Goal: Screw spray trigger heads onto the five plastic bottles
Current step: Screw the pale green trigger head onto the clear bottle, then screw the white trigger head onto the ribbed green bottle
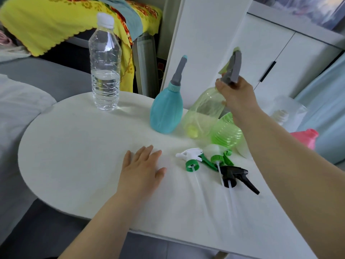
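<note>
- L hand (141, 171): palm down on the white table (74, 165), near edge. Fingers straight, a bit spread, holding nothing.
- Just R of it, 3 loose spray heads lie in a cluster on the table:
  - black trigger head (237, 176), nearest, lever pointing R, clear dip tube running toward the viewer.
  - white trigger head (190, 157) w/ green collar, on the L of the cluster.
  - green-lever trigger head (217, 156), between the other two & touching them.
- Behind the cluster: ribbed green bottle (226, 133) on its side, no head, partly hidden by the R forearm.
- Far side of the forearm, at the table's R edge: pink bottle (308, 137), only part in view.
- Pale green bottle (207, 113), see-through, leaning, just behind the ribbed one.
- Grey trigger head (233, 68) sits on the pale green bottle's neck. R hand (237, 96) is wrapped round the base of this head, fingers curled tight. Can't tell how far it's screwed on.
- Teal bottle (167, 111) just L of the pale green one, grey head w/ teal tip already fitted.
- Clear bottle (285, 113) far R, beyond the forearm. Bare threaded neck, blurry.
- Water bottle (105, 71): upright at the table's far L, white cap, about half full, well apart from the rest.
- Past the table: yellow flowered cloth (56, 21) on the L, white cabinet (280, 53) on the R.
</note>
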{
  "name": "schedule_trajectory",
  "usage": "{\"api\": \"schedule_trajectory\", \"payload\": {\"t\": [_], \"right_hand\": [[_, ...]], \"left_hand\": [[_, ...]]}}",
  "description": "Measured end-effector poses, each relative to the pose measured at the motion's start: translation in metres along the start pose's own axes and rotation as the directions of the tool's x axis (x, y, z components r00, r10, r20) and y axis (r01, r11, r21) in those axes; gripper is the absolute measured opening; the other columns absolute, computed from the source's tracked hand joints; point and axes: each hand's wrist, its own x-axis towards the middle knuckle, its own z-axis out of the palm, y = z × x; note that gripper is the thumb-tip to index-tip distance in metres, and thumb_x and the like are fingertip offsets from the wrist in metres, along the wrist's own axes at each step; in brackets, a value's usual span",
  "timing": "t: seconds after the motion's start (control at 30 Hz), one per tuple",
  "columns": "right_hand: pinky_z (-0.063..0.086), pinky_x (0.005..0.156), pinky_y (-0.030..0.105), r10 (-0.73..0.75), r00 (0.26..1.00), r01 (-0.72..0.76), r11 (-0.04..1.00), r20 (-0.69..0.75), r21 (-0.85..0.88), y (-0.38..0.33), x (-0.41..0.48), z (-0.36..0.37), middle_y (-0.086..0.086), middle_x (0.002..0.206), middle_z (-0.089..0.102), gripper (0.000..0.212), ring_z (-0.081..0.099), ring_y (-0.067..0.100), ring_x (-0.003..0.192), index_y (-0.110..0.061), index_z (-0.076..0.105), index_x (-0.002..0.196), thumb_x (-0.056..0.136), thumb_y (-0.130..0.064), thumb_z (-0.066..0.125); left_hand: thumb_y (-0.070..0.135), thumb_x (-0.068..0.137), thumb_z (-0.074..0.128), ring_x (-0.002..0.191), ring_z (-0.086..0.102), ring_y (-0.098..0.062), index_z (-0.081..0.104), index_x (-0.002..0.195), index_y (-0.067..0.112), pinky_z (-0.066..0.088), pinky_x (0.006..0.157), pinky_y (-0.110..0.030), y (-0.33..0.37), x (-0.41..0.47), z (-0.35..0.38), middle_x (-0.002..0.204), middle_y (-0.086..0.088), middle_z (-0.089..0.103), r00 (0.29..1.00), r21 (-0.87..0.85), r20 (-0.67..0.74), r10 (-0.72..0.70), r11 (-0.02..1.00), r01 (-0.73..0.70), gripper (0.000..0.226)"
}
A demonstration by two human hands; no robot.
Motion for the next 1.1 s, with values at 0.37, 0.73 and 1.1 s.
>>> {"api": "schedule_trajectory", "payload": {"t": [0.37, 0.73, 1.1], "right_hand": [[0.031, 0.040, 0.001, -0.014, 0.999, 0.020, 0.991, 0.041, -0.133, 0.025, 0.017, 0.018, -0.013, 0.072, 0.048, 0.018, 0.045, 0.003, 0.064, -0.016, 0.053, 0.102, 0.084, -0.017, 0.055], [0.037, 0.076, 0.015, -0.002, 0.997, 0.019, 0.974, 0.074, -0.227, 0.035, 0.010, 0.009, 0.003, 0.121, 0.054, 0.053, 0.051, 0.017, 0.109, -0.013, 0.036, 0.131, 0.084, -0.026, 0.057], [0.041, 0.072, 0.017, 0.144, 0.957, 0.037, 0.803, 0.253, -0.595, 0.044, -0.055, -0.019, -0.001, 0.101, 0.059, 0.026, 0.051, 0.013, 0.090, -0.013, 0.058, 0.106, 0.085, -0.029, 0.055]], "left_hand": [[0.044, 0.089, 0.032, 0.140, 0.005, -0.011, 0.021, 0.136, 0.030, -0.001, 0.113, -0.038, 0.000, 0.001, 0.004, 0.152, 0.007, 0.013, 1.000, 0.099, 0.010, 0.018, 0.995, -0.019, 0.050], [0.044, 0.089, 0.032, 0.140, 0.005, -0.012, 0.021, 0.136, 0.030, 0.000, 0.113, -0.038, 0.003, 0.000, 0.003, 0.153, 0.006, 0.013, 1.000, 0.107, 0.003, 0.020, 0.994, -0.020, 0.051], [0.043, 0.089, 0.034, 0.140, 0.009, -0.013, 0.026, 0.135, 0.026, 0.001, 0.113, -0.036, 0.004, -0.005, 0.001, 0.152, 0.005, 0.018, 0.999, 0.084, -0.006, 0.043, 0.996, -0.042, 0.050]]}}
